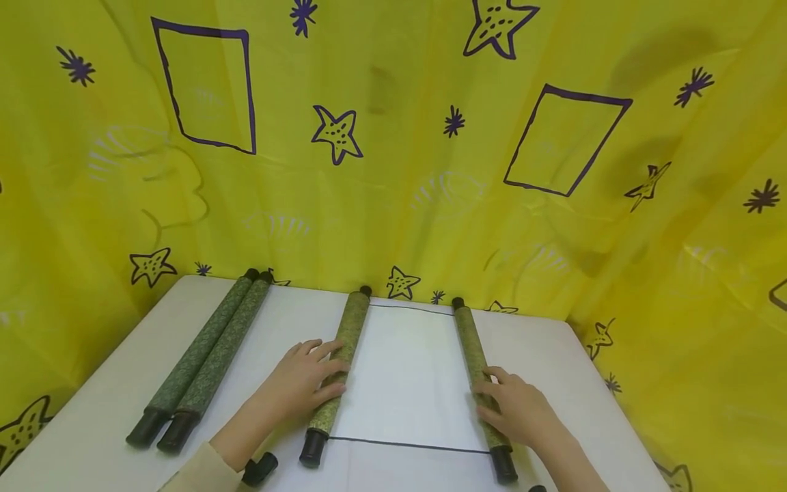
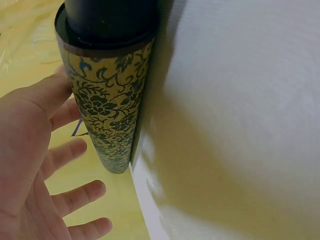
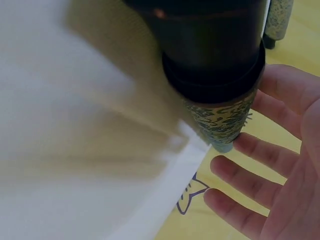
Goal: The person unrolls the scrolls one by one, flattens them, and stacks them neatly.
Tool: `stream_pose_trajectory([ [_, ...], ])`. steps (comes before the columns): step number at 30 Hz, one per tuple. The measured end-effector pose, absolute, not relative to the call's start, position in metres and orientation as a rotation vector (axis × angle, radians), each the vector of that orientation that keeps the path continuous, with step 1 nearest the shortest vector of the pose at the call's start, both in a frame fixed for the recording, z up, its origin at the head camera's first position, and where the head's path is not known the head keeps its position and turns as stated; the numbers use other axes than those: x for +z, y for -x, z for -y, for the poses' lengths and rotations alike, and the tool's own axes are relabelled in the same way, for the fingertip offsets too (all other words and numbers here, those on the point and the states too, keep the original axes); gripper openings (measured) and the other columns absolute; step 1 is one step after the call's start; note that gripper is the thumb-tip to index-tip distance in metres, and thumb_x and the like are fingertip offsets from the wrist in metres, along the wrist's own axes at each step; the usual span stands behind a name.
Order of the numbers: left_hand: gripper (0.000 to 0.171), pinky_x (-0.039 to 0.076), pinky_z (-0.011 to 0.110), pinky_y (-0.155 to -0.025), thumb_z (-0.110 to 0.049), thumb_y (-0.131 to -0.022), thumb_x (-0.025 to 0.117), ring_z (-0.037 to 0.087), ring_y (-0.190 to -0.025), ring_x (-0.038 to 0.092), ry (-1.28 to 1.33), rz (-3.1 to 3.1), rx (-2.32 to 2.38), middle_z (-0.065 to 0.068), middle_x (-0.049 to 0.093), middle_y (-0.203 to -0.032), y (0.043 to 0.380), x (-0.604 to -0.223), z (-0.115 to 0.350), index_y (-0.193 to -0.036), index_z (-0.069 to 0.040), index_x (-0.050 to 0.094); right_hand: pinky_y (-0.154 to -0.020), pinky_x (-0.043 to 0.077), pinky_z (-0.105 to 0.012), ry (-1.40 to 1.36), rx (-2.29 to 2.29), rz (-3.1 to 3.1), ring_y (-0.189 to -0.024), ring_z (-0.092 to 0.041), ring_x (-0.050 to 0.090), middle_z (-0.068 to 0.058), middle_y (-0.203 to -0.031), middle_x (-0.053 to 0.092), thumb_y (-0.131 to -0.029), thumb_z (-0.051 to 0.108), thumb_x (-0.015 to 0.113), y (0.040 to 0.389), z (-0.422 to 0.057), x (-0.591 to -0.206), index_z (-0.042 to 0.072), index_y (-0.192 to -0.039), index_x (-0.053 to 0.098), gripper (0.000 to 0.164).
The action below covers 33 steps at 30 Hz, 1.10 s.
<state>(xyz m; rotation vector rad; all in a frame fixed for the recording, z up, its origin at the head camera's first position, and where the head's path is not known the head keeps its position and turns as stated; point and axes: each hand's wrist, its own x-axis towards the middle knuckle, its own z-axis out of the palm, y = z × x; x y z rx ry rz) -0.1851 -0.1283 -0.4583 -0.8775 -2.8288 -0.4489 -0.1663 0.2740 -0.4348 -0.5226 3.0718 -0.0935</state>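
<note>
Two gold rolls with dark floral brocade lie apart on the white table in the head view, a left roll [image 1: 341, 359] and a right roll [image 1: 472, 348], both with black end knobs. A white stretch [image 1: 412, 383] spans between them, with a thin dark line along its far and near sides. My left hand [image 1: 304, 379] rests its fingers on the left roll from its outer side. In the left wrist view its fingers are spread beside the brocade [image 2: 112, 100]. The right hand [image 1: 513, 406] touches the right roll from the right, fingers loosely extended alongside the brocade [image 3: 222, 120] in the right wrist view.
Two dark green patterned rolls [image 1: 209, 352] with black ends lie side by side on the left of the table [image 1: 147, 335]. A yellow curtain [image 1: 393, 205] with purple stars and frames hangs behind and around it. A black piece [image 1: 260, 469] shows by the left wrist.
</note>
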Motion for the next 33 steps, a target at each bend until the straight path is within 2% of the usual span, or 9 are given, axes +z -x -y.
stream_pose_trajectory([
  [8, 0.036, 0.034, 0.067, -0.105, -0.042, -0.096, 0.065, 0.043, -0.13, 0.048, 0.861, 2.826, -0.44, 0.007, 0.055, -0.144, 0.183, -0.456, 0.133, -0.126, -0.023, 0.068, -0.082, 0.054, -0.054, 0.526, -0.088, -3.063, -0.112, -0.039, 0.061, -0.01, -0.144, 0.054, -0.087, 0.037, 0.077, 0.166, -0.28, -0.437, 0.026, -0.121, 0.072, 0.036],
  [14, 0.039, 0.034, 0.066, -0.105, -0.044, -0.097, 0.061, 0.042, -0.129, 0.049, 0.859, 2.829, -0.4, 0.011, 0.055, -0.143, 0.183, -0.456, 0.138, -0.132, -0.027, 0.065, -0.083, 0.053, -0.056, 0.485, -0.037, -3.044, -0.113, -0.038, 0.061, -0.01, -0.142, 0.056, -0.087, 0.04, 0.076, 0.167, -0.283, -0.436, 0.029, -0.127, 0.069, 0.042],
  [18, 0.039, 0.033, 0.066, -0.106, -0.045, -0.097, 0.062, 0.041, -0.13, 0.049, 0.837, 2.842, -0.387, 0.014, 0.055, -0.142, 0.182, -0.456, 0.141, -0.132, -0.03, 0.066, -0.082, 0.053, -0.055, 0.481, -0.057, -3.043, -0.114, -0.038, 0.061, -0.01, -0.144, 0.054, -0.087, 0.038, 0.076, 0.167, -0.285, -0.435, 0.026, -0.127, 0.069, 0.042],
  [22, 0.038, 0.033, 0.066, -0.106, -0.045, -0.096, 0.063, 0.043, -0.128, 0.049, 0.821, 2.842, -0.368, 0.015, 0.056, -0.139, 0.182, -0.456, 0.143, -0.129, -0.028, 0.068, -0.083, 0.053, -0.056, 0.489, -0.075, -3.059, -0.113, -0.039, 0.061, -0.01, -0.141, 0.057, -0.086, 0.032, 0.077, 0.166, -0.286, -0.435, 0.024, -0.122, 0.071, 0.038],
  [27, 0.036, 0.034, 0.067, -0.105, -0.045, -0.095, 0.065, 0.044, -0.129, 0.048, 0.813, 2.826, -0.367, 0.011, 0.053, -0.144, 0.183, -0.458, 0.146, -0.125, -0.026, 0.069, -0.082, 0.053, -0.055, 0.475, -0.063, -3.053, -0.111, -0.038, 0.061, -0.012, -0.137, 0.058, -0.086, 0.024, 0.075, 0.165, -0.285, -0.434, 0.03, -0.112, 0.077, 0.026],
  [33, 0.036, 0.034, 0.069, -0.104, -0.045, -0.094, 0.066, 0.043, -0.131, 0.048, 0.796, 2.809, -0.366, 0.005, 0.052, -0.148, 0.184, -0.46, 0.15, -0.125, -0.026, 0.068, -0.081, 0.053, -0.055, 0.482, -0.103, -3.088, -0.111, -0.039, 0.062, -0.013, -0.137, 0.059, -0.084, 0.028, 0.078, 0.163, -0.289, -0.436, 0.029, -0.104, 0.075, 0.02],
])
